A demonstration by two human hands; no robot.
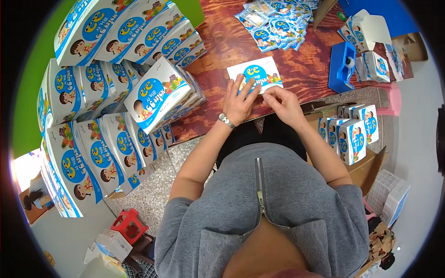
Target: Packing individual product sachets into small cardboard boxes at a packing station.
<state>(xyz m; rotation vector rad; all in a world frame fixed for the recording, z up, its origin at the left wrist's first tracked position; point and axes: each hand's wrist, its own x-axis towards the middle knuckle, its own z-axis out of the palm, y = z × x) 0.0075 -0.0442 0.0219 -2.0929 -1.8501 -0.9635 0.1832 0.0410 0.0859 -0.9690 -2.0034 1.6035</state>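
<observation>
A flat white and blue carton blank (257,73) with a cartoon print lies on the brown wooden table (222,51) near its front edge. My left hand (240,103), with a metal watch at the wrist, presses its fingers flat on the blank's lower left part. Just to the right, my right hand (283,102) pinches the blank's lower right edge with fingers curled.
Tall stacks of the same flat blanks (116,78) fill the table's left side. A pile of small blue sachets (276,23) lies at the back. A blue tape dispenser (343,67) stands right, with folded boxes (366,28) behind it. More finished boxes (351,136) sit in a carton below.
</observation>
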